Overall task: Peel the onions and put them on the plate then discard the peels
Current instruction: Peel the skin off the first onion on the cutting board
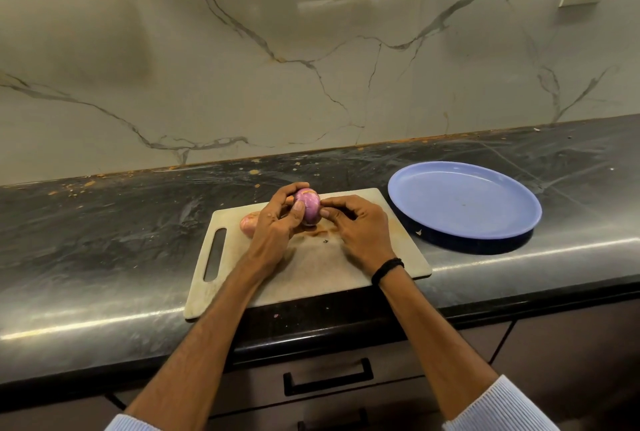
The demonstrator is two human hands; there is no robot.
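On the pale cutting board (311, 278), which lies on the dark worktop (104, 240) with its near edge reaching the worktop's front lip and its handle slot to the left, both hands work at one purple onion (308, 210). The onion is held just above the board's far half, not resting on it. The left hand (277, 222) has it in a closed grip: the fingers curl over the top and far side, and the thumb presses flat against the near face. The right hand (356, 226) comes in from the other side with its fingers curled, and its grip is a narrow pinch, thumb and forefinger tips meeting against the onion's right flank; whether a flap of skin sits between them cannot be told. A streak of yellowish skin shows near the onion's top. A second onion (248, 224), paler and pinkish, lies on the board just behind the left hand and is partly hidden by it. Brownish stains and a small dark speck (325, 241) mark the board near the hands. To the right of the board, close to its corner, a blue plate (464, 202) sits on the worktop with nothing on it. A black band (387, 269) circles the right wrist.
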